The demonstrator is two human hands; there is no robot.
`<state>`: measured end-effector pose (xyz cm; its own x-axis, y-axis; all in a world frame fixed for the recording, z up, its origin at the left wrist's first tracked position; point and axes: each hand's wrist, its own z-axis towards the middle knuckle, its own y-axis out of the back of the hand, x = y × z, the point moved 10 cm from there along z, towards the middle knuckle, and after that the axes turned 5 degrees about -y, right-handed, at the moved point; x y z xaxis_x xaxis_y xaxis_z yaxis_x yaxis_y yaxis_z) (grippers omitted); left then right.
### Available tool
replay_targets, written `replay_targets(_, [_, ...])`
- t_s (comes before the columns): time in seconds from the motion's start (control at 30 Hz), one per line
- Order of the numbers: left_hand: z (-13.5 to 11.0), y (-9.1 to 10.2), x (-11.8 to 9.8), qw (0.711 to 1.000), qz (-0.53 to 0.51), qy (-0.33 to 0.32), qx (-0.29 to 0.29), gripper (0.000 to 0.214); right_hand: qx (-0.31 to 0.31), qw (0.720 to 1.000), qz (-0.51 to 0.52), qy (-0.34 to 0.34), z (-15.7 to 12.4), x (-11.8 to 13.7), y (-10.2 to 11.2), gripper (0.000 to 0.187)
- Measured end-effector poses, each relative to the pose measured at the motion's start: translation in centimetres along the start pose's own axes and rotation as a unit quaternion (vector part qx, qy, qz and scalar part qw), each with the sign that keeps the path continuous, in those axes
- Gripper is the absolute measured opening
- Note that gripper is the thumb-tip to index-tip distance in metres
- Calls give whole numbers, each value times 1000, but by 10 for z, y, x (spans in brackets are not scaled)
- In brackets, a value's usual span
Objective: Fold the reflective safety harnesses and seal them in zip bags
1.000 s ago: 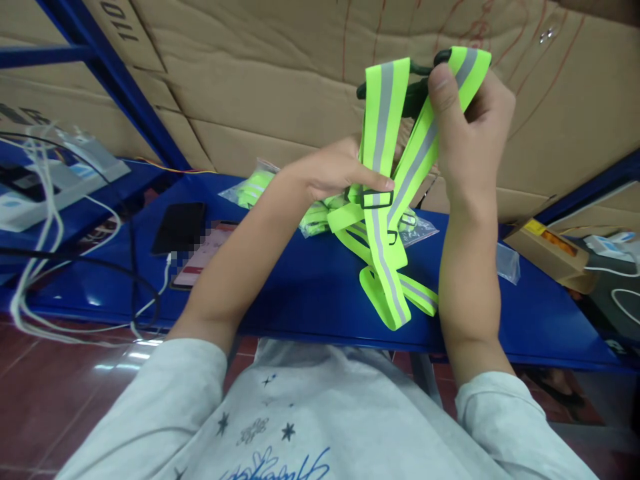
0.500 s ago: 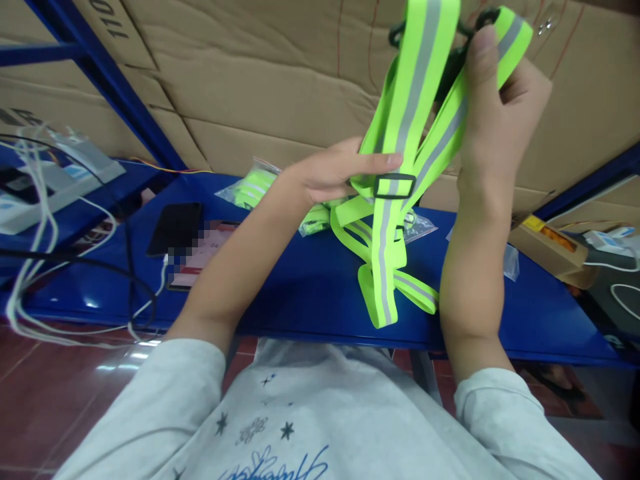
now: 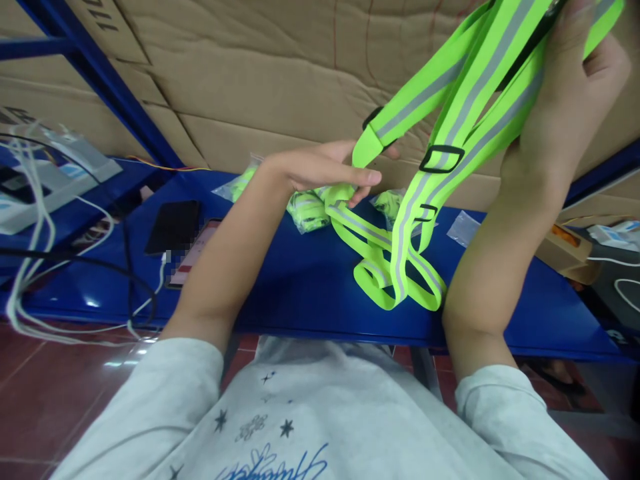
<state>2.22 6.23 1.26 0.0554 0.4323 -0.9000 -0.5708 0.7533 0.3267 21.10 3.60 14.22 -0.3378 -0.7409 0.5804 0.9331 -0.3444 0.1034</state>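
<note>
A neon-yellow elastic reflective vest point(image 3: 483, 73), made of straps with a grey stripe and black sliders, is stretched between my hands. My right hand point(image 3: 585, 73) is closed around its upper straps, raised at the upper right; part of that grip is cut off by the frame's top. Lower and to the left, my left hand point(image 3: 330, 170) has one side strap between its thumb and fingers. A black slider point(image 3: 443, 159) shows on the middle strap. The lower loops point(image 3: 385, 283) hang down to the blue table point(image 3: 300, 287).
Bagged yellow bundles point(image 3: 307, 212) lie behind my left hand. A black flat device point(image 3: 173, 227) and a phone point(image 3: 193, 257) are left of my forearm. White cables point(image 3: 30, 220) tangle at far left. An open cardboard box point(image 3: 570, 250) stands right; cardboard sheets point(image 3: 250, 80) form the back.
My right hand has moved right and slightly up, drawing the upper straps along. The straps have spread apart, and my left hand has shifted slightly left, now on a side strap.
</note>
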Motion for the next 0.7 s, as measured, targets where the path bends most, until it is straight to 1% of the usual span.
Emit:
replay_targets(0.03, [0, 0, 2, 1000, 4, 0, 5, 66, -42, 998, 39, 23, 1, 5, 10, 67])
replay_targets(0.07, [0, 2, 3, 1000, 7, 0, -2, 63, -77, 994, 69, 38, 2, 7, 19, 61])
replay_targets(0.13, [2, 11, 6, 999, 9, 3, -48, 53, -109, 989, 96, 31, 8, -1, 32, 50])
replay_targets(0.2, [2, 21, 9, 995, -5, 1, -96, 41, -148, 984, 91, 28, 12, -11, 50, 35])
replay_targets(0.23, [3, 22, 11, 995, -15, 5, -99, 38, -167, 982, 82, 32, 12, -13, 59, 27])
replay_targets(0.27, [3, 21, 15, 996, -23, 16, -88, 37, -179, 980, 76, 36, 11, -14, 66, 24])
replay_targets(0.37, [2, 17, 29, 997, -43, 51, -36, 39, -197, 977, 75, 24, 6, -14, 80, 25])
replay_targets(0.4, [1, 20, 31, 997, -48, 50, -36, 38, -198, 977, 77, 12, 4, -13, 81, 25])
replay_targets(0.47, [-1, 31, 34, 997, -48, 32, -55, 36, -205, 976, 77, -10, 1, -13, 82, 26])
replay_targets(0.53, [-3, 37, 37, 998, -24, 25, -56, 41, -214, 974, 64, -24, -1, -14, 80, 28])
replay_targets(0.63, [-6, 33, 38, 999, 33, 35, -5, 44, -222, 975, 7, -15, 0, -11, 69, 26])
replay_targets(0.67, [-6, 31, 37, 999, 41, 34, 6, 44, -209, 978, -10, -17, 2, -11, 62, 25])
replay_targets(0.7, [-5, 29, 34, 999, 42, 32, 10, 44, -173, 984, -17, -38, 6, -15, 53, 26])
